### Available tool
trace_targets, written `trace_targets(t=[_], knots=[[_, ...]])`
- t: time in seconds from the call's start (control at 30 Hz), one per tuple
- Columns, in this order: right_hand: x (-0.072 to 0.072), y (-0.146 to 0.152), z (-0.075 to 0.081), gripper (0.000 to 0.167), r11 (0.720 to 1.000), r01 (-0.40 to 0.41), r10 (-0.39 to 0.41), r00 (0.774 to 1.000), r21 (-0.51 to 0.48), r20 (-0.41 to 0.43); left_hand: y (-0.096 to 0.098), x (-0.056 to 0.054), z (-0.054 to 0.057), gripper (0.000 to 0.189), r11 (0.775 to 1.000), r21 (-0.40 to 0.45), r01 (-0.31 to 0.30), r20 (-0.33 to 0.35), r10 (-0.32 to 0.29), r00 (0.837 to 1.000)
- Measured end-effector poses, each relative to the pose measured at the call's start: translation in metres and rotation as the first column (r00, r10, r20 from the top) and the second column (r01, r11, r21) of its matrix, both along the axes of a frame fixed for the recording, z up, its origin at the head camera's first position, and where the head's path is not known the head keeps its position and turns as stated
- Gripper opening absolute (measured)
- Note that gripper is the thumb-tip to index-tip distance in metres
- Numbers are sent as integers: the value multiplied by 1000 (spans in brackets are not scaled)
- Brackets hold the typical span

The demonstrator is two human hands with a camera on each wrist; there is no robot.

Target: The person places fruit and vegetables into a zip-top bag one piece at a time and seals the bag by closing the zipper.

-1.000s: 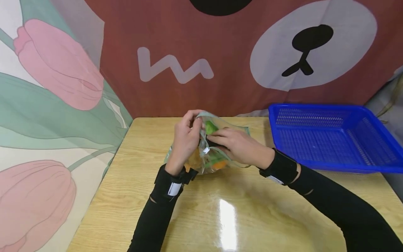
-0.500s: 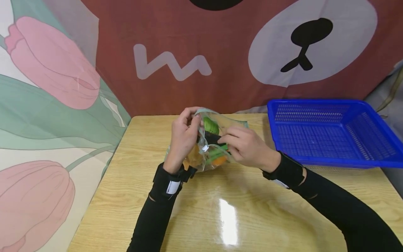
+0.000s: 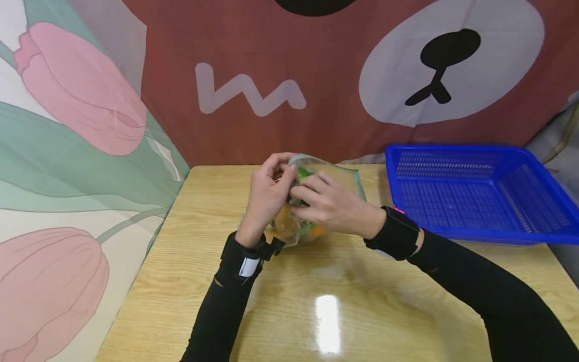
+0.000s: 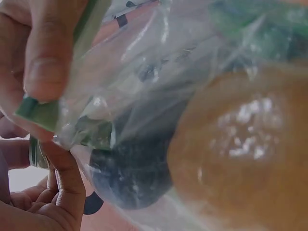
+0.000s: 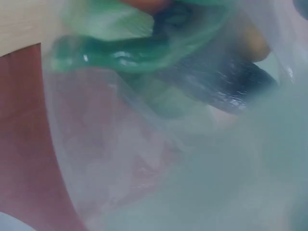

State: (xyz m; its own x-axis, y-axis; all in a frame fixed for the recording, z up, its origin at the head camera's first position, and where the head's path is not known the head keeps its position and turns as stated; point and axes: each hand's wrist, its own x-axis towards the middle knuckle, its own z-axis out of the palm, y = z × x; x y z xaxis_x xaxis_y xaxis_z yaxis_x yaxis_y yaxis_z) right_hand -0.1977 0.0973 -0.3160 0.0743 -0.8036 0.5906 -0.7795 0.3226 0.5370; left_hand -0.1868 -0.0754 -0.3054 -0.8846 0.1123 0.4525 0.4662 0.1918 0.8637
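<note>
A clear plastic bag [image 3: 289, 232] with a pale green edge stands on the wooden table, filled with vegetable- and fruit-like items. My left hand [image 3: 267, 196] pinches its upper edge between thumb and fingers. Close beside it, my right hand [image 3: 336, 206] has curled fingers at the bag's mouth; in the left wrist view these fingers [image 4: 67, 187] pinch the green-edged strip. Through the plastic show a large orange-brown round item [image 4: 236, 163] and a long dark item [image 4: 134, 168]. The right wrist view, hazy through plastic, has a glossy green long item [image 5: 115, 54].
A blue perforated plastic basket [image 3: 452, 201] stands to the right at the back of the table [image 3: 280, 311]. Behind the table hangs a brown cloth [image 3: 253, 40] with a cartoon face; a tulip-patterned cloth [image 3: 81, 90] covers the left side.
My right hand drew back rightward from the bag's mouth, then moved left again, close to my left hand. The left hand keeps its pinch on the edge.
</note>
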Motion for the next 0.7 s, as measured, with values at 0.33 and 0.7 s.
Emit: trace_targets(t=[0.33, 0.7], knots=[[-14, 4, 23, 18, 989, -81, 105, 973, -124, 204, -17, 2, 1, 32, 997, -61, 54, -152, -62, 986], [-18, 0, 72, 8, 975, -143, 196, 917, -172, 348, -13, 5, 8, 33, 988, 104, 115, -449, -57, 892]])
